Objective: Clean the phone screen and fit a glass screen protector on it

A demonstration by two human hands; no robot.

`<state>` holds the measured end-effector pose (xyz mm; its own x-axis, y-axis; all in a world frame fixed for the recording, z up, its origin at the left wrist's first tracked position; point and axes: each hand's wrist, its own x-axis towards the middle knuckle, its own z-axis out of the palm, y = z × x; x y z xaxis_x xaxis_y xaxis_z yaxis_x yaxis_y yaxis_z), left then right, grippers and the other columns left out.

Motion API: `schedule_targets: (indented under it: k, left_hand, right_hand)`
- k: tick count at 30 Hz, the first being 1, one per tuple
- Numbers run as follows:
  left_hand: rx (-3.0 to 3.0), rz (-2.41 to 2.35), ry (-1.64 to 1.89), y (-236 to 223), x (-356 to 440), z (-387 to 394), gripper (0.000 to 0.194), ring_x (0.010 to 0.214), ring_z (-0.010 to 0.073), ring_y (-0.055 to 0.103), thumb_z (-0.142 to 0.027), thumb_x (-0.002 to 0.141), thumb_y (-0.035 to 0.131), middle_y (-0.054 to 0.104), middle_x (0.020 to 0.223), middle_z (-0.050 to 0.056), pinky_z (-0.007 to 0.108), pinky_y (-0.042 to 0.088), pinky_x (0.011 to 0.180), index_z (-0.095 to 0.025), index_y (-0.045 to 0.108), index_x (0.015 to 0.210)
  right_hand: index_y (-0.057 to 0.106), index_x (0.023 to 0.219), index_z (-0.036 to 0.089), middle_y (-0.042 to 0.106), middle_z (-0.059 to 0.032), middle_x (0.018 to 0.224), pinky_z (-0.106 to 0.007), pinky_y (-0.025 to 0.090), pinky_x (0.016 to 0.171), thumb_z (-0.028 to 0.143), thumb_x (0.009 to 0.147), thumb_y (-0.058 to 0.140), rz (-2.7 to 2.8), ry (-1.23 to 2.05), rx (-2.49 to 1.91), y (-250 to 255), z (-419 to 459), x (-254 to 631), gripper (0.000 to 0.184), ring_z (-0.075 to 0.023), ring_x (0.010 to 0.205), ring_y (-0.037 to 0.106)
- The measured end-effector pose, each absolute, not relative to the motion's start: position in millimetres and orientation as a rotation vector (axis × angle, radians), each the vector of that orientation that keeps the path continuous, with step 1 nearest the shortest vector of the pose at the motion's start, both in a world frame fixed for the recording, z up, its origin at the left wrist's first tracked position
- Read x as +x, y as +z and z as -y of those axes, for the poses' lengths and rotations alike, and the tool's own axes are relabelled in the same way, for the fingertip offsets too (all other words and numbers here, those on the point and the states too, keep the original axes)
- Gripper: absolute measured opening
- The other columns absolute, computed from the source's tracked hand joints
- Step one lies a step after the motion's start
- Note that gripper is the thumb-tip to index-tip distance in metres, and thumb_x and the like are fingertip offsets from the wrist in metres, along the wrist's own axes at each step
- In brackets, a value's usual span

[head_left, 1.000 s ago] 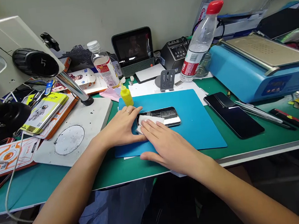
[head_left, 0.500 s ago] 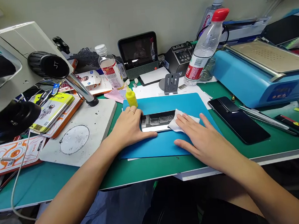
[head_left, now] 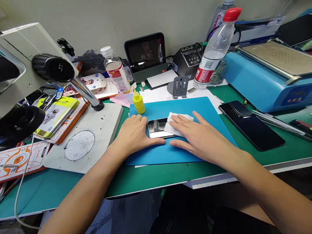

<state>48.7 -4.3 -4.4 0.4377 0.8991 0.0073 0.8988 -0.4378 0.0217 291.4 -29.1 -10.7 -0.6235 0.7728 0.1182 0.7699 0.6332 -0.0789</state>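
A smartphone (head_left: 157,128), its glossy face up with bright reflections, lies flat on a blue mat (head_left: 148,157). My left hand (head_left: 134,135) braces its left end, thumb stretched along the near edge and fingers curled at the far corner. Under the flat fingers of my right hand (head_left: 195,131), a folded white wipe (head_left: 185,117) is pressed onto the phone's right part, hiding that end. My right thumb sticks out over the mat, apart from the phone. Just beyond my left hand stands a small yellow dropper bottle (head_left: 138,103).
A microscope stand base (head_left: 104,125) is at left, beside stacked boxes (head_left: 56,116). On the right lie a black phone (head_left: 255,126) and tweezers (head_left: 282,124), before a blue heating plate machine (head_left: 262,82). Behind stand a red-capped bottle (head_left: 208,65), a metal holder (head_left: 180,86) and a dark-screened display (head_left: 145,54).
My right hand has slid left along the phone with the wipe, covering more of the screen. My left hand stays at the phone's left end. The camera view has shifted slightly.
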Motion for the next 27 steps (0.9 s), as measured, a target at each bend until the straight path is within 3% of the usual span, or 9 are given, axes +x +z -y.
schedule_targets:
  k: [13,20,24,27]
  left_hand:
    - [2.62,-1.592,0.088,-5,44,4,0.076,0.096,0.0355,0.064,-0.094,0.077,0.05,0.064,0.092,0.013,0.043,0.049,0.081,-0.019,0.058,0.088]
    - [2.57,-1.591,0.131,-4,43,4,0.074,0.092,0.0349,0.063,-0.093,0.075,0.054,0.064,0.089,0.012,0.042,0.048,0.076,-0.02,0.058,0.084]
    - [2.472,-1.629,0.22,-2,44,5,0.067,0.088,0.0323,0.063,-0.087,0.084,0.049,0.064,0.087,0.01,0.04,0.047,0.073,-0.021,0.056,0.084]
    - [2.384,-1.636,0.398,1,45,7,0.058,0.086,0.0287,0.064,-0.076,0.095,0.042,0.065,0.088,0.007,0.039,0.047,0.073,-0.02,0.057,0.097]
  right_hand:
    - [0.057,0.144,0.015,0.051,-0.0193,0.158,-0.062,0.039,0.117,0.061,0.102,0.046,2.728,-0.015,-1.249,-11,18,295,0.063,-0.0378,0.145,0.049]
    - [0.05,0.152,0.016,0.044,-0.0199,0.163,-0.061,0.035,0.121,0.06,0.102,0.046,2.74,0.172,-1.223,-16,12,291,0.066,-0.0352,0.152,0.038]
    - [0.042,0.157,0.016,0.038,-0.0188,0.166,-0.064,0.032,0.122,0.05,0.104,0.047,2.703,0.133,-1.255,-20,33,297,0.063,-0.0342,0.155,0.032]
    - [0.053,0.15,0.017,0.048,-0.0143,0.161,-0.06,0.035,0.122,0.033,0.107,0.041,2.636,0.143,-1.24,-21,45,305,0.047,-0.0293,0.151,0.042]
